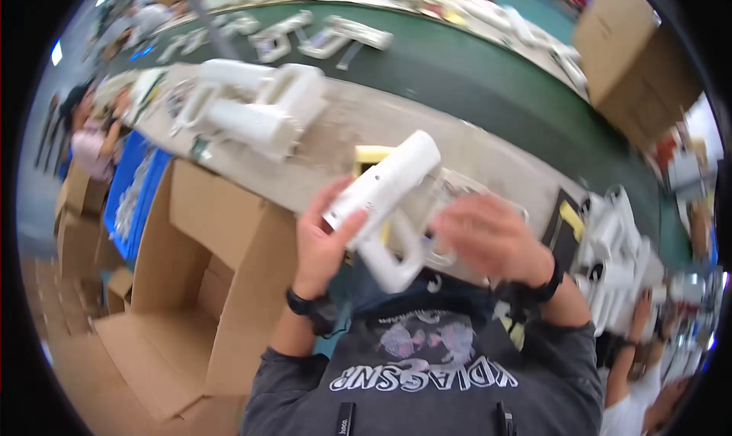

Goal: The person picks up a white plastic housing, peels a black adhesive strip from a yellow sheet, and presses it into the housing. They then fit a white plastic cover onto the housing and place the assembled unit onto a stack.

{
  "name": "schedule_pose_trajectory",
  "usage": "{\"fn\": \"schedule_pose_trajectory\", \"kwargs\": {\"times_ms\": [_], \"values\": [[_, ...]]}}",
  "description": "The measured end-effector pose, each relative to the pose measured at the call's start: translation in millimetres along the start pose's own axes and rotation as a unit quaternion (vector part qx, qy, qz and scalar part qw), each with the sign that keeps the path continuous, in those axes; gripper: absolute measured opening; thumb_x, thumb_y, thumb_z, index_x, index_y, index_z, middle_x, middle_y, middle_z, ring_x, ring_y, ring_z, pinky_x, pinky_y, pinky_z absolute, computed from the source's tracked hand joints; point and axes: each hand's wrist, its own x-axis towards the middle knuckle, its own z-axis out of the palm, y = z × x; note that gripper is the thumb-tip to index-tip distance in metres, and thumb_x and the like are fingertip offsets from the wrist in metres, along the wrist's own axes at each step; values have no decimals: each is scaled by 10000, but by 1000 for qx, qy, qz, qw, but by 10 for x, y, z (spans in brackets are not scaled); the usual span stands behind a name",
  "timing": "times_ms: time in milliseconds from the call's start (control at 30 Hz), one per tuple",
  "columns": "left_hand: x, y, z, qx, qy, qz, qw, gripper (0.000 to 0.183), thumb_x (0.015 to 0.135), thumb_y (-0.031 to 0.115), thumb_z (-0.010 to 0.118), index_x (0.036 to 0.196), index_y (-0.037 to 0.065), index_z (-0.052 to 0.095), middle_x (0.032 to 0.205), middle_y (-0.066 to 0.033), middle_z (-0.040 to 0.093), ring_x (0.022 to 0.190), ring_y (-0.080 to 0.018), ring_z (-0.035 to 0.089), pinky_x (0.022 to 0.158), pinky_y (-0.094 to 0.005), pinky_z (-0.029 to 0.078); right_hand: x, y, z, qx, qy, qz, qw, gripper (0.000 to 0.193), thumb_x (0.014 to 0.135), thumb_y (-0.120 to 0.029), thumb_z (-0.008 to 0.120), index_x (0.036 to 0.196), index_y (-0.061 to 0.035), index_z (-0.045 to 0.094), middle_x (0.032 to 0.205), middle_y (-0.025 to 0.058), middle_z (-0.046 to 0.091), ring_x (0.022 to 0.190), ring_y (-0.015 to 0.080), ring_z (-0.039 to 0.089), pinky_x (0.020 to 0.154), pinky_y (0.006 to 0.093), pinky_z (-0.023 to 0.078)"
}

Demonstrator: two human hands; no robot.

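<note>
Left hand gripping white gun-shaped housing, open cardboard box left, more housings behind

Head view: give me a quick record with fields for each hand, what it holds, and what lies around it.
left hand: grips the barrel of a white pistol-shaped plastic device
right hand: blurred, beside the device's handle; grip unclear
bench: pale top, more white devices piled at far left
box: open cardboard box to the left, below the bench
right side: heap of white parts
</note>
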Motion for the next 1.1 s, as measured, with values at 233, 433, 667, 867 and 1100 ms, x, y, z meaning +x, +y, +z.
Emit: {"fn": "schedule_pose_trajectory", "kwargs": {"times_ms": [233, 433, 667, 867, 1100], "values": [[778, -196, 577, -149, -220, -171, 949, 439, 936, 52, 687, 1360, 12, 581, 1141, -98, 686, 998, -153, 685, 870, -286, 566, -784, 254, -387, -1, -55, 255, 965, 808, 738, -121, 841, 1471, -114, 502, 1513, 115, 475, 1330, 365, 481, 1117, 455, 422], [1070, -401, 1044, -159, -279, -262, 910, 407, 977, 131, 672, 1357, 29, 570, 1135, -91, 683, 1000, -148, 681, 866, -298, 565, -1362, 308, -215, 14, 63, 381, 922, 742, 743, -64, 832, 1427, -93, 545, 1376, 137, 580, 1226, 356, 582, 1034, 417, 493], [1018, -635, 1181, 411, -324, 217, 824, 550, 887, 233, 777, 1373, 73, 572, 1336, -133, 564, 1229, -300, 546, 1034, -399, 473, -1653, 455, 72, -21, 104, 415, 904, 708, 686, -122, 879, 1339, -79, 607, 1292, 135, 660, 1201, 347, 609, 1063, 444, 473], [1036, -724, 1190, 349, -341, 167, 857, 578, 845, 238, 820, 1356, 79, 601, 1346, -122, 554, 1255, -325, 514, 1029, -419, 475, -1678, 547, 149, -32, 103, 414, 904, 707, 662, -122, 883, 1318, -79, 622, 1283, 126, 674, 1210, 320, 615, 1157, 450, 413], [1010, -723, 1225, 373, -343, 196, 840, 582, 831, 243, 825, 1350, 90, 609, 1339, -103, 564, 1236, -330, 519, 1041, -438, 452, -1725, 532, 99, -14, 99, 414, 905, 699, 686, -150, 873, 1330, -82, 609, 1286, 125, 666, 1210, 318, 609, 1167, 447, 391]]}}
